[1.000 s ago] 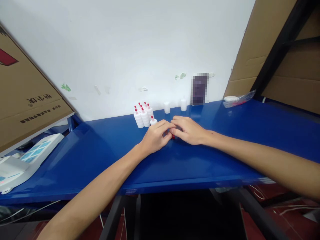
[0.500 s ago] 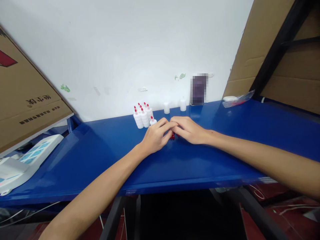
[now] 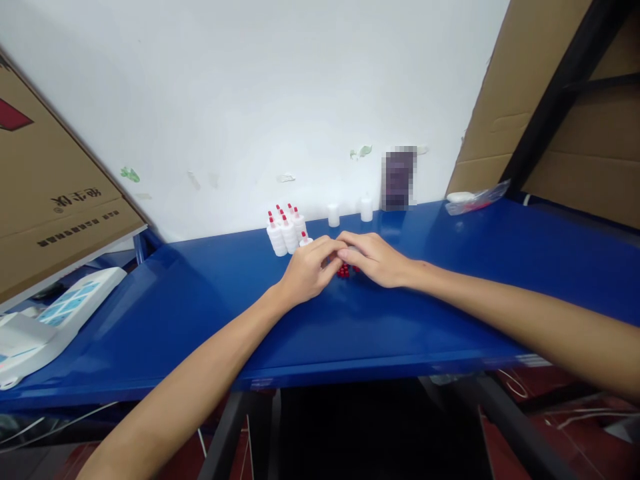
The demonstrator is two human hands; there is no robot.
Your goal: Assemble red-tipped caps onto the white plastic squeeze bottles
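Observation:
My left hand (image 3: 309, 269) and my right hand (image 3: 373, 259) meet over the blue table (image 3: 200, 300), their fingertips together. Both hands are closed, and whatever lies between the fingers is too hidden to name. Small red caps (image 3: 343, 271) lie on the table just below the fingertips, partly covered by the hands. Several white bottles with red tips (image 3: 287, 233) stand grouped behind my left hand. One more red-tipped bottle (image 3: 305, 240) is partly hidden by that hand. Two white bottles without red tips, a left one (image 3: 333, 215) and a right one (image 3: 367, 209), stand near the wall.
A pixelated dark object (image 3: 398, 180) leans on the wall. At the right back lies a clear plastic bag (image 3: 477, 200). A white device with blue panels (image 3: 65, 320) sits at the left. Cardboard (image 3: 60, 180) flanks the table's left side.
The fingertips of both hands have shifted slightly left and up, and more of the red caps beneath them shows. The bottles have stayed in place.

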